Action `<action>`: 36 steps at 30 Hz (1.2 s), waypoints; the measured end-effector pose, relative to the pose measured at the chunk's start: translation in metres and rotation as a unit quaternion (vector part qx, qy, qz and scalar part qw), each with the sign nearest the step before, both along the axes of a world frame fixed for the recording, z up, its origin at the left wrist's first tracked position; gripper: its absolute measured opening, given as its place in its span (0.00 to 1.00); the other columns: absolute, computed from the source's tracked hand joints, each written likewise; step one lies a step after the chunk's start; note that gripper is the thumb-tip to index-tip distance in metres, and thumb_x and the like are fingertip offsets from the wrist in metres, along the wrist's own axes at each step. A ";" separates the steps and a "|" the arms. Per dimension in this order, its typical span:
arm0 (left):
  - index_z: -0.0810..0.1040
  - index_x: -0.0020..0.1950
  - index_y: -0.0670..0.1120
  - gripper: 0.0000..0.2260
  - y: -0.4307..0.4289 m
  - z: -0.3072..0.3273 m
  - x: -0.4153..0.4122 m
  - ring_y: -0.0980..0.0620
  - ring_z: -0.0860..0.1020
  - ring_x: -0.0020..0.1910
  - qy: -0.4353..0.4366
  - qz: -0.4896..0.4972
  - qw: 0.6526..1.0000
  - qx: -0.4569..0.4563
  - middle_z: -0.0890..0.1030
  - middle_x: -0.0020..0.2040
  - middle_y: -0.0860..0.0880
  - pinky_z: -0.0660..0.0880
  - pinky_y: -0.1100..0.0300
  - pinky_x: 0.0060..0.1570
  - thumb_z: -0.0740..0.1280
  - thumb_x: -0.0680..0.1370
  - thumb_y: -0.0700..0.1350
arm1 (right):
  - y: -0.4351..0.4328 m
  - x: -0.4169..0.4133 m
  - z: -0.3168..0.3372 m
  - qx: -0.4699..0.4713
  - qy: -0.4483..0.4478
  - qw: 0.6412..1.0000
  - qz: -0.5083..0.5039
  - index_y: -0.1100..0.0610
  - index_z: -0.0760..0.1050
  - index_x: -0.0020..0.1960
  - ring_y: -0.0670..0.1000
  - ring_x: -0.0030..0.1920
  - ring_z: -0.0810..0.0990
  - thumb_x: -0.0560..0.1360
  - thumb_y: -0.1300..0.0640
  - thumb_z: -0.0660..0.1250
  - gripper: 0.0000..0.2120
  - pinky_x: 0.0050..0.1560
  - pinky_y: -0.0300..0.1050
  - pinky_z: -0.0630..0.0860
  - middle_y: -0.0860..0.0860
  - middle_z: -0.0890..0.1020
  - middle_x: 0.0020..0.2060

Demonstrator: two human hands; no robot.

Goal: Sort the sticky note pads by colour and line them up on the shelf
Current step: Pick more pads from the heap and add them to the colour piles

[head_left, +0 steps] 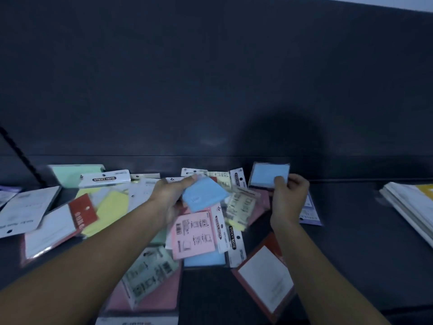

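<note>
My right fingers (280, 181) pinch a blue pad (267, 173) and stand it up against the dark back wall (210, 90) of the shelf (351, 242). My left fingers (188, 181) curl round a second blue pad (203, 195) just above the pile. I think I am making the blue row. Next, this one should go just beside the first, edges straight. The pads are flat squares in shiny, slippery wrap. A pink pad (194, 233), a yellow pad (112, 205) and a green pad (75, 173) lie mixed up nearby.
</note>
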State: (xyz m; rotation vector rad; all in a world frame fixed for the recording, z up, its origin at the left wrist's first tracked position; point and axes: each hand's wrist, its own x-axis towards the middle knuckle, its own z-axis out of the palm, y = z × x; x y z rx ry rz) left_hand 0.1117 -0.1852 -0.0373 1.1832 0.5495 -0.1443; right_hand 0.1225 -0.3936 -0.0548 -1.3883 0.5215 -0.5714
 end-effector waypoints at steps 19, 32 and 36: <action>0.74 0.52 0.43 0.06 0.227 0.024 -0.188 0.52 0.80 0.31 -0.186 0.093 0.970 0.124 0.80 0.38 0.47 0.74 0.60 0.23 0.62 0.80 0.44 | 0.286 -0.167 0.033 0.073 0.041 0.904 0.420 0.52 0.70 0.51 0.47 0.32 0.75 0.73 0.63 0.69 0.12 0.32 0.40 0.71 0.48 0.83 0.39; 0.70 0.62 0.54 0.20 0.429 0.005 -0.349 0.51 0.82 0.44 -0.171 0.219 0.950 0.143 0.80 0.55 0.49 0.78 0.61 0.35 0.63 0.76 0.34 | 0.511 -0.273 0.014 0.022 0.038 0.819 0.573 0.47 0.74 0.53 0.43 0.41 0.83 0.73 0.66 0.67 0.16 0.31 0.35 0.75 0.42 0.84 0.44; 0.68 0.68 0.56 0.24 0.467 -0.004 -0.365 0.53 0.81 0.47 -0.177 0.257 0.941 0.131 0.79 0.58 0.51 0.77 0.63 0.35 0.62 0.77 0.34 | 0.550 -0.287 0.009 0.008 0.039 0.800 0.598 0.47 0.77 0.53 0.44 0.39 0.83 0.73 0.67 0.66 0.17 0.34 0.35 0.77 0.43 0.85 0.46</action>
